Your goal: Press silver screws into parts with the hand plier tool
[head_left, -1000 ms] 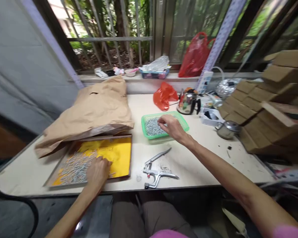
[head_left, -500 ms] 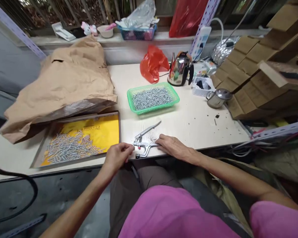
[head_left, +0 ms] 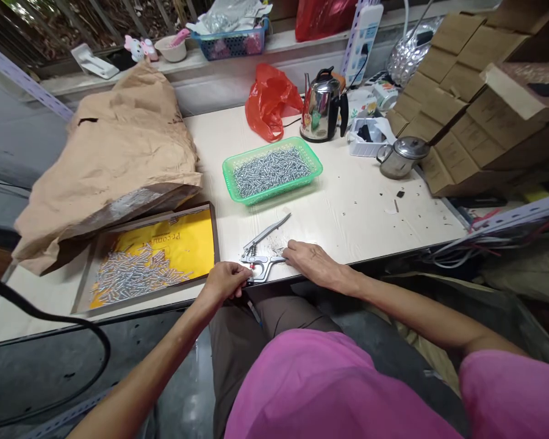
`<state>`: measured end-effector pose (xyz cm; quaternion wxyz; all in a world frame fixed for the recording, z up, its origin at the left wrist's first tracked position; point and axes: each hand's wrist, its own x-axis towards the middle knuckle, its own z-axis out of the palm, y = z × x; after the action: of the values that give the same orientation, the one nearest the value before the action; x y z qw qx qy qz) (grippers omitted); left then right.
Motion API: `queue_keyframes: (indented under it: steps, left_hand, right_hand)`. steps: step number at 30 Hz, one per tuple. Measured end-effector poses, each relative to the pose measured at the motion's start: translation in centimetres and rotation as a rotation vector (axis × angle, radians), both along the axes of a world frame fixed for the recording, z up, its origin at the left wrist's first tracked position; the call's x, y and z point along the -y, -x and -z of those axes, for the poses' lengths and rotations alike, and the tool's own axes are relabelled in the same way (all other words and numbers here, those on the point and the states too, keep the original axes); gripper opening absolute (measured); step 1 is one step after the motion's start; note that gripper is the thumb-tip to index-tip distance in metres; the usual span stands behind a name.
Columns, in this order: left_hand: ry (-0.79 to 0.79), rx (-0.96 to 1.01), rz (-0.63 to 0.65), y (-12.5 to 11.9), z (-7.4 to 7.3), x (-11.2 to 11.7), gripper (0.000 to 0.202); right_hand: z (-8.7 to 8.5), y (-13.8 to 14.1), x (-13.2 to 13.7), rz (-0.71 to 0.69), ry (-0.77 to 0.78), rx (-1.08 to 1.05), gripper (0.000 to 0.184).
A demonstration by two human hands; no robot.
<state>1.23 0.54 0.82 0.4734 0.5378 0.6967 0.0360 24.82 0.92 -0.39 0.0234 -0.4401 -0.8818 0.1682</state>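
A silver hand press with long plier-like handles (head_left: 265, 261) lies at the table's front edge. Its upper handle slants up and away, with a spring beneath and a small red part in the C-shaped jaw. My right hand (head_left: 312, 263) is closed around the end of the lower handle. With thumb and forefinger pinched together, my left hand (head_left: 229, 280) is at the jaw's opening; whatever it holds is too small to make out. Beyond the press stands a green plastic basket (head_left: 318, 172) full of small metal pieces. Left of it, a shallow tray (head_left: 216, 235) holds a heap of slim metal pins (head_left: 135, 274).
Brown paper (head_left: 114, 152) covers the back left, overhanging the tray. Behind the basket are a red plastic bag (head_left: 269, 100) and a steel kettle (head_left: 321, 110). A lidded metal pot (head_left: 403, 157) stands at right beside stacked cardboard boxes (head_left: 457, 110). Dark scraps lie nearby.
My left hand has come closer to the jaw, its fingertips now at the opening. My right hand keeps its hold on the lower handle. The whole view has shifted slightly.
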Motion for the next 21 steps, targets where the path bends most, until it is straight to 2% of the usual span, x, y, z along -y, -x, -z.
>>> queue_keyframes:
  steps: [6, 7, 10, 12, 16, 21]
  left_hand:
    - [0.148, 0.132, -0.050, 0.2, 0.4, -0.9, 0.040]
    - [0.161, 0.139, -0.057, 0.2, 0.4, -1.0, 0.040]
    - [0.180, 0.156, -0.086, -0.1, 0.0, -0.9, 0.041]
    - [0.176, 0.155, -0.109, -0.2, -0.1, -0.7, 0.040]
    - [0.159, 0.137, -0.145, -0.3, 0.1, -0.4, 0.041]
    - [0.155, 0.135, -0.141, -0.1, 0.5, -0.4, 0.044]
  right_hand:
    - [-0.2, -0.7, -0.8, -0.043, -0.023, -0.061, 0.018]
    - [-0.2, -0.8, -1.4, -0.048, -0.044, -0.068, 0.028]
    - [0.1, -1.0, -3.8, -0.049, -0.101, -0.035, 0.082]
    - [0.4, -0.8, -5.4, -0.088, -0.091, 0.001, 0.099]
    - [0.5, -0.1, -7.2, -0.165, -0.087, 0.044, 0.093]
    - [0.0, 0.4, -6.7, -0.180, -0.109, 0.092, 0.077]
